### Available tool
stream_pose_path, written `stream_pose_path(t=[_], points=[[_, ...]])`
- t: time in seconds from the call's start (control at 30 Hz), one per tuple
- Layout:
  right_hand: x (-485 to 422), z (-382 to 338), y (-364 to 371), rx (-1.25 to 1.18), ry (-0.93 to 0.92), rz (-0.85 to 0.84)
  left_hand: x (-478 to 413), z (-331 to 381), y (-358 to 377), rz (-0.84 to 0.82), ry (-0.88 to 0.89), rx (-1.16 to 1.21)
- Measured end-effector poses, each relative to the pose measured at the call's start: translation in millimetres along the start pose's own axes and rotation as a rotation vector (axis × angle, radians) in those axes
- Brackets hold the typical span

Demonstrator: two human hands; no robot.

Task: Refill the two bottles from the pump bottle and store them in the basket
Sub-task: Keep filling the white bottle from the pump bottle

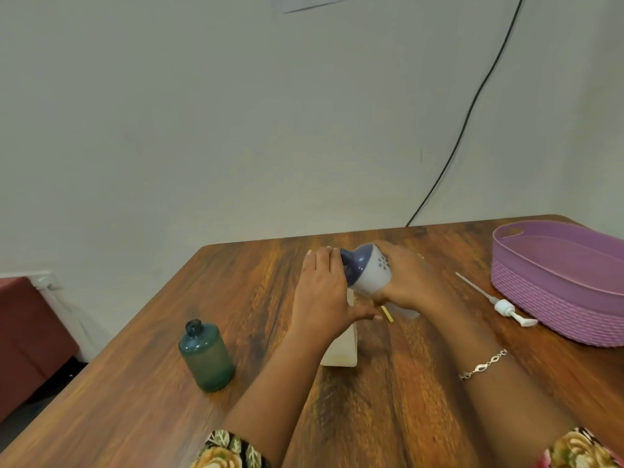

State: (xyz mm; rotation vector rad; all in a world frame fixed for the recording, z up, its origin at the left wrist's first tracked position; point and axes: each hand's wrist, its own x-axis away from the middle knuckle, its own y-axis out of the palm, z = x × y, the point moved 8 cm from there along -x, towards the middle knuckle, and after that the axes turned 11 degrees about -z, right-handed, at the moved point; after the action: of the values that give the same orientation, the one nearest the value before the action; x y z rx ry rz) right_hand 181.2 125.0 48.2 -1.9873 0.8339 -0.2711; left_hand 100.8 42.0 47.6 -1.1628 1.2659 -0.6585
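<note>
The pump bottle (369,273) was gripped round its body by the right hand (410,282) and was held above the middle of the bench (388,400). It was tilted steeply, with its dark neck turned toward the left edge. Its pump (503,307) had been taken off and was laid flat on the bench, just beside the basket (557,298). The basket was set at the far right corner, and no bottle could be seen inside it.

A pale bottle (341,352) was stood upright below the tilted neck. The left hand (320,295) was closed round its upper part, with the thumb stretched across its front. Its mouth was hidden by that hand, so whether the two mouths met could not be told. The hands were held close together, one on each bottle.

The green bottle (206,358) was stood uncapped near the left edge, well apart from the hands. A small yellow strip (387,314) was laid on the bench below the right hand. A bracelet (483,364) was worn on the right wrist.
</note>
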Motion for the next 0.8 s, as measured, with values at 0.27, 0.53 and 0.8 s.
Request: stream_pose_path(t=[0.27,0.53,0.8], points=[[6.1,4.4,7.2,0.013,0.016,-0.035,8.5,1.1,9.8,0.077,-0.011,-0.002],[4.7,2.9,4.4,0.007,0.002,-0.002,5.8,-2.9,1.3,0.069,-0.009,0.051],[7.5,3.3,6.0,-0.016,-0.001,0.005,5.7,-2.0,0.5,0.057,0.004,0.017]])
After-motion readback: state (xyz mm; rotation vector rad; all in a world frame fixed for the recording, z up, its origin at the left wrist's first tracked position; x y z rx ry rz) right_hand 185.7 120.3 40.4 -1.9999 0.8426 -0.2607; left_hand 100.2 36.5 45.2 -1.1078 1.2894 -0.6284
